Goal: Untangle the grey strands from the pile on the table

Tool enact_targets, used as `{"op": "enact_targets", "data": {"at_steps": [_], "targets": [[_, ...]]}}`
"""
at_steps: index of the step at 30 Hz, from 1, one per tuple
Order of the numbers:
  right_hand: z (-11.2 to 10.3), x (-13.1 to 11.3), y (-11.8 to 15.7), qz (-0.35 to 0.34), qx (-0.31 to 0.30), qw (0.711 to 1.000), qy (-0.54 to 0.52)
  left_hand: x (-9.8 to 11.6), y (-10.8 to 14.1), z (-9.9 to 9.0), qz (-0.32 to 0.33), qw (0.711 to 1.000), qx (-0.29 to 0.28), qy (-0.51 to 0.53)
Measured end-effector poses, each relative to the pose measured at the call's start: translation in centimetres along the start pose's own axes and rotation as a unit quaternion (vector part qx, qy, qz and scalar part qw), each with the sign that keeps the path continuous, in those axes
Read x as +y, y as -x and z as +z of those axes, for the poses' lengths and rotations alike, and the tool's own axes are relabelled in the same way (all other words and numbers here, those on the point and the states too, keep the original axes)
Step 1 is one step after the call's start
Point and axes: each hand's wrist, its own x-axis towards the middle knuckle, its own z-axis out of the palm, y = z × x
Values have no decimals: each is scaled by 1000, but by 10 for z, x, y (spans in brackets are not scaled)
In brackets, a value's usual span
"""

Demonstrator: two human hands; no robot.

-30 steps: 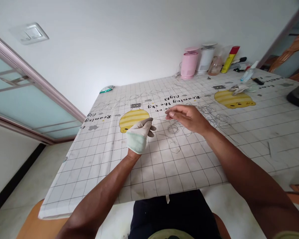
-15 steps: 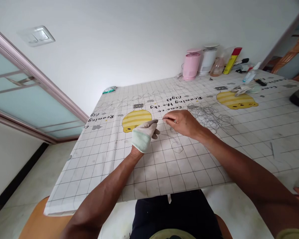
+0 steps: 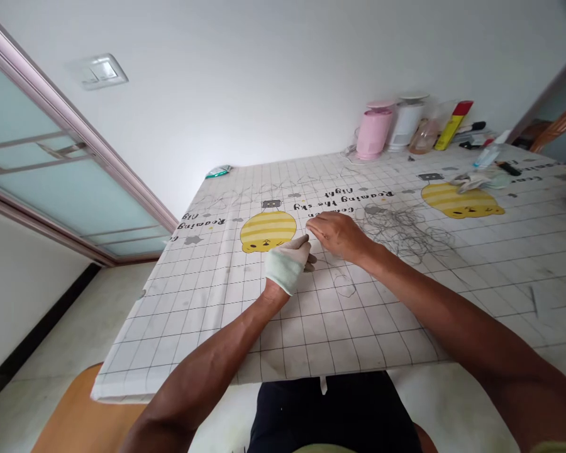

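Observation:
My left hand (image 3: pixel 290 258), in a pale glove with a light green cuff, is closed in a pinch above the middle of the table. Facing it, my bare right hand (image 3: pixel 337 234) is pinched too, its fingertips just beyond the gloved ones. What they grip seems to be thin wire, too fine to follow between the fingers. A loose wire loop (image 3: pixel 344 286) lies below my right hand. Behind my right wrist spreads a tangle of thin dark wire (image 3: pixel 400 233) on the white checked tablecloth (image 3: pixel 188 352).
Along the wall stand a pink cylinder-shaped device (image 3: pixel 375 132), a white one (image 3: pixel 407 123), an amber bottle (image 3: pixel 424 137) and a yellow spray can (image 3: pixel 454 126). A clear bottle (image 3: pixel 493 150) and a crumpled glove (image 3: pixel 481 181) are at the right. A green packet (image 3: pixel 218 171) lies at the far left corner.
The view has shifted slightly, so the table sits further right. My two hands have come closer together, the right fingertips now nearly over the left ones. Both stay pinched.

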Motion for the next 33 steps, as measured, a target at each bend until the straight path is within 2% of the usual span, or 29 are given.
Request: {"op": "enact_targets", "data": {"at_steps": [2,4,6,8,10,12,14,16,19,24,33], "targets": [[-6,3,2,6,26,998,-64,2,-1,-2,-3,1000,19,16],[-17,6,7,50,74,987,-137,4,-1,-5,1,999,38,31],[-29,8,14,121,129,963,-204,7,0,-7,9,997,58,41],[-38,11,20,181,157,930,-278,10,0,-9,14,996,76,45],[-42,14,24,214,144,901,-348,11,0,-10,20,995,90,46],[-40,15,27,224,102,887,-390,12,0,-10,24,994,97,44],[-34,14,29,224,61,892,-387,11,-2,-10,24,994,100,42],[-27,10,30,228,47,907,-352,10,-3,-9,23,994,103,41],[-16,4,32,217,54,926,-305,9,-4,-8,25,994,94,43],[-8,0,33,130,81,958,-245,11,-2,-8,39,996,77,36],[-5,-2,37,62,92,975,-193,9,-13,-20,45,997,24,58]]}}
